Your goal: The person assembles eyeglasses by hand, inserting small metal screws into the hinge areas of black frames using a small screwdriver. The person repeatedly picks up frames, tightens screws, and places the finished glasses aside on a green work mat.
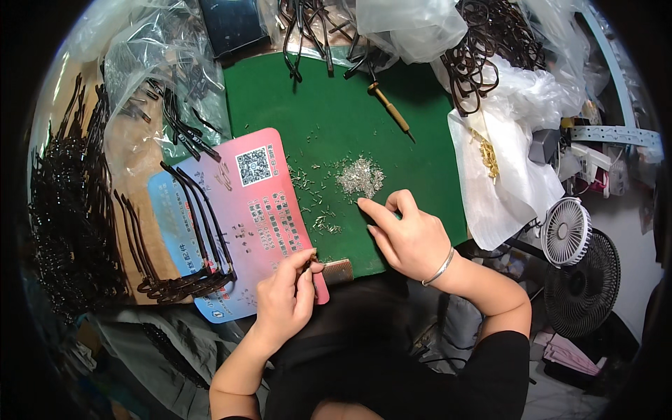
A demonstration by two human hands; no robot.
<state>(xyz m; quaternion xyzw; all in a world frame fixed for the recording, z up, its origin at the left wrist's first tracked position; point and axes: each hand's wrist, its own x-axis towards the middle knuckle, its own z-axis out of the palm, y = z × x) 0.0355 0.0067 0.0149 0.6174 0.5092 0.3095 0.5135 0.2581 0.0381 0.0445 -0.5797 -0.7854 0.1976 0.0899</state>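
My left hand (285, 294) is closed in a pinch by the near edge of the pink and blue printed mat (262, 210). Between its thumb and fingers is a small dark piece, mostly hidden, so its kind does not show. My right hand (413, 238) has its index finger stretched to the near edge of a pile of tiny silvery screws (360, 176). Its thumb is apart from that finger, and nothing shows between them. Loose screws (325, 224) lie scattered left of the pile on the green mat (420, 161). A ridged brown block (338, 271) sits beside my left fingertips.
Dark eyeglass frames (189, 285) stand on the printed mat's left. A brass-handled screwdriver (392, 112) lies at the back. Dark temples (70, 210) are heaped at far left, more frames (483, 56) back right. Gold pieces (488, 159) rest on white plastic; a fan (565, 231) stands right.
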